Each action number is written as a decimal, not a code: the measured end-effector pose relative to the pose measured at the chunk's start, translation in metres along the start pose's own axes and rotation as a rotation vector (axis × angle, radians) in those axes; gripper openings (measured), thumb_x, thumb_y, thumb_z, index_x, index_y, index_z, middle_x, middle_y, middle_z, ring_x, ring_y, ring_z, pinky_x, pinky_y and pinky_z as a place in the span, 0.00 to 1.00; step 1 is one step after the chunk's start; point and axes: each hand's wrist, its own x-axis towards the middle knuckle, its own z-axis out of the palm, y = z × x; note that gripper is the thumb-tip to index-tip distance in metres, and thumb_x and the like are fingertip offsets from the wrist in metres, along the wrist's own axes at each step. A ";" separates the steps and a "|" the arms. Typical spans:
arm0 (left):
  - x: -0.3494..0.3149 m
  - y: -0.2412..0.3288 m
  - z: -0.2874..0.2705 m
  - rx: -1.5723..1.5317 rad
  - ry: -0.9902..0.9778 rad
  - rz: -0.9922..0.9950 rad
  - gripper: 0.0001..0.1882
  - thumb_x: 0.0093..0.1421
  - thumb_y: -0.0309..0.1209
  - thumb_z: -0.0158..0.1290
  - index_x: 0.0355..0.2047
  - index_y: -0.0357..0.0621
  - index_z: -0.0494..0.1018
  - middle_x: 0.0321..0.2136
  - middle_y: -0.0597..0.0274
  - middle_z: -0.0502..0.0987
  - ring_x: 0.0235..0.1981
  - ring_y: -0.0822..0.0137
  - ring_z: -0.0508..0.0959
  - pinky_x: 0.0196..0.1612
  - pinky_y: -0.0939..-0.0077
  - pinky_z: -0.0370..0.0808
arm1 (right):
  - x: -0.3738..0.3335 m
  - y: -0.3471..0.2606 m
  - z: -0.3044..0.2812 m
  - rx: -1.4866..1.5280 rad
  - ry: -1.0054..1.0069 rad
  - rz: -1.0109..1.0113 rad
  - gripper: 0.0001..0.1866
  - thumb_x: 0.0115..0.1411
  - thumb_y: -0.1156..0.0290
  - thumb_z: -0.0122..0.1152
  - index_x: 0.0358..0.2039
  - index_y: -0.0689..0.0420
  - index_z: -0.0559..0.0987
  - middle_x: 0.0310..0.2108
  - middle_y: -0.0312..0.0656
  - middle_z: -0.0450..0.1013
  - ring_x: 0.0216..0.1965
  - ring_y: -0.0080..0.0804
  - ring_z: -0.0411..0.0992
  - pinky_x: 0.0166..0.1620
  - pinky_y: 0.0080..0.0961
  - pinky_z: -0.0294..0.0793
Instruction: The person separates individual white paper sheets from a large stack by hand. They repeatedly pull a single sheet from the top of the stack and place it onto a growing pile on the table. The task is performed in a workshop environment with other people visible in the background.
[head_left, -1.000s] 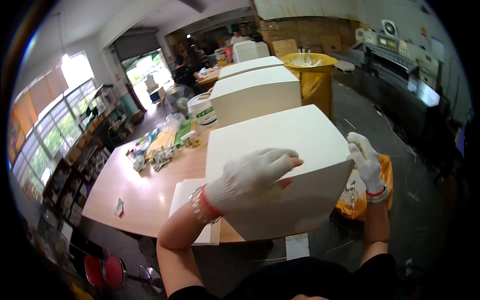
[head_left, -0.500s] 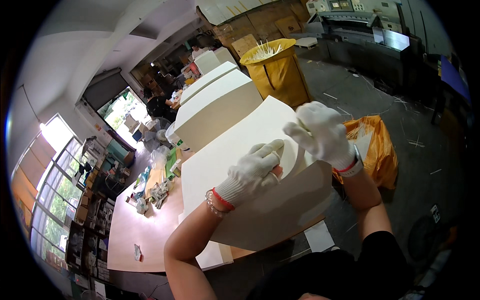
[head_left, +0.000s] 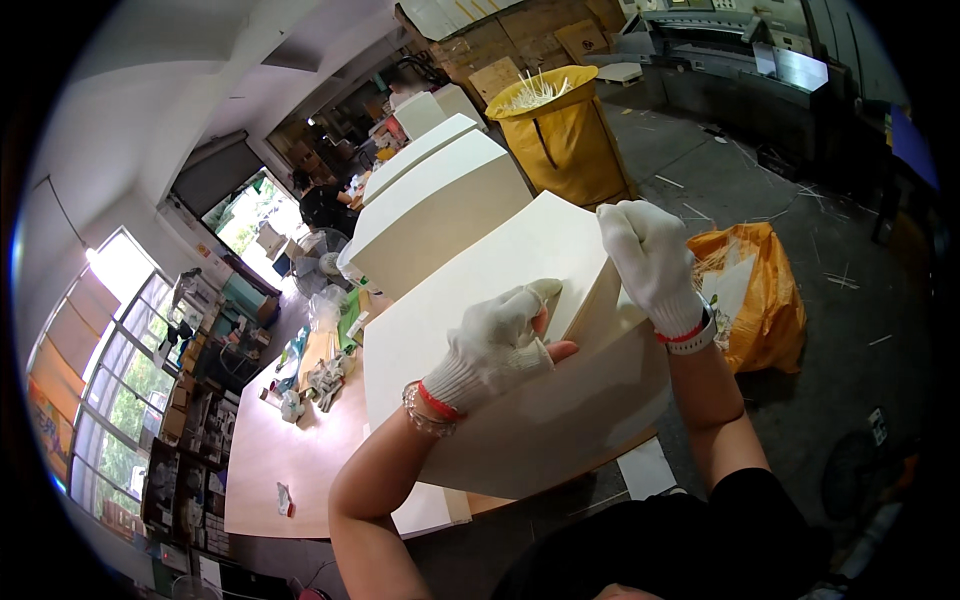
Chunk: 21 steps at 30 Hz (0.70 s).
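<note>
A tall stack of large white paper sheets [head_left: 480, 265] stands on the table in front of me, its near side in shadow. My left hand [head_left: 497, 335], in a white knit glove with bare thumb tip, rests on top of the stack, its thumb apart from the half-bent fingers. At the stack's right edge my right hand [head_left: 648, 258], gloved too, is closed on the raised corner of several sheets. Those lifted sheets [head_left: 588, 302] curve up between my hands, showing their layered edges. The right fingertips are partly hidden by the fist.
More white paper stacks [head_left: 430, 205] stand behind mine. A yellow bin bag [head_left: 565, 145] of paper strips stands beyond to the right, an orange bag [head_left: 765, 300] nearer. Gloves [head_left: 325, 383] and clutter lie on the wooden table [head_left: 262, 450]. A person [head_left: 325, 205] works far left.
My right hand has come down and closed at the stack's right edge, where a single curled sheet stood before; several sheets are now lifted. My left thumb has spread outward.
</note>
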 end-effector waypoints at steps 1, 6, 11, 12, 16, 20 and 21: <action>0.000 0.000 0.000 -0.013 0.014 0.007 0.19 0.54 0.38 0.69 0.33 0.39 0.72 0.36 0.51 0.80 0.31 0.63 0.77 0.38 0.71 0.74 | 0.000 0.000 0.001 -0.023 0.020 -0.041 0.05 0.63 0.75 0.55 0.34 0.63 0.76 0.18 0.43 0.64 0.18 0.39 0.64 0.24 0.34 0.62; -0.004 -0.008 0.017 -0.069 0.284 0.159 0.21 0.55 0.33 0.67 0.46 0.40 0.74 0.31 0.53 0.77 0.30 0.61 0.78 0.37 0.69 0.74 | 0.001 -0.004 0.001 0.056 0.038 -0.015 0.05 0.63 0.75 0.56 0.31 0.64 0.75 0.16 0.43 0.63 0.18 0.38 0.64 0.24 0.34 0.62; -0.004 -0.011 0.012 0.100 0.196 0.299 0.28 0.53 0.20 0.55 0.56 0.39 0.69 0.38 0.50 0.77 0.34 0.55 0.81 0.39 0.70 0.75 | 0.005 -0.012 0.002 0.110 0.015 0.060 0.10 0.65 0.75 0.52 0.29 0.68 0.74 0.20 0.43 0.65 0.21 0.36 0.65 0.26 0.33 0.63; 0.000 -0.011 0.008 0.116 0.121 0.323 0.29 0.52 0.18 0.53 0.57 0.39 0.69 0.39 0.50 0.77 0.35 0.54 0.81 0.39 0.70 0.75 | 0.004 -0.011 0.000 0.075 0.009 0.024 0.09 0.65 0.75 0.52 0.30 0.68 0.74 0.20 0.43 0.65 0.21 0.36 0.64 0.26 0.33 0.63; 0.002 -0.012 0.010 0.024 0.118 0.279 0.28 0.51 0.24 0.64 0.53 0.42 0.70 0.41 0.53 0.78 0.36 0.57 0.81 0.40 0.71 0.76 | 0.000 0.001 0.000 -0.023 0.023 -0.116 0.07 0.65 0.77 0.51 0.32 0.69 0.74 0.19 0.43 0.64 0.21 0.36 0.63 0.25 0.32 0.62; 0.000 -0.010 0.014 0.063 0.206 0.240 0.29 0.47 0.32 0.72 0.48 0.44 0.71 0.43 0.56 0.78 0.37 0.60 0.80 0.41 0.70 0.77 | 0.000 -0.002 0.001 -0.004 0.020 -0.074 0.06 0.65 0.78 0.50 0.34 0.69 0.73 0.19 0.43 0.62 0.20 0.35 0.61 0.25 0.31 0.61; 0.000 -0.011 0.014 0.051 0.202 0.235 0.30 0.46 0.34 0.74 0.47 0.45 0.71 0.44 0.57 0.78 0.37 0.61 0.80 0.41 0.70 0.77 | 0.000 -0.002 0.001 0.004 0.019 -0.078 0.06 0.66 0.78 0.50 0.34 0.68 0.73 0.19 0.43 0.62 0.20 0.35 0.62 0.25 0.31 0.61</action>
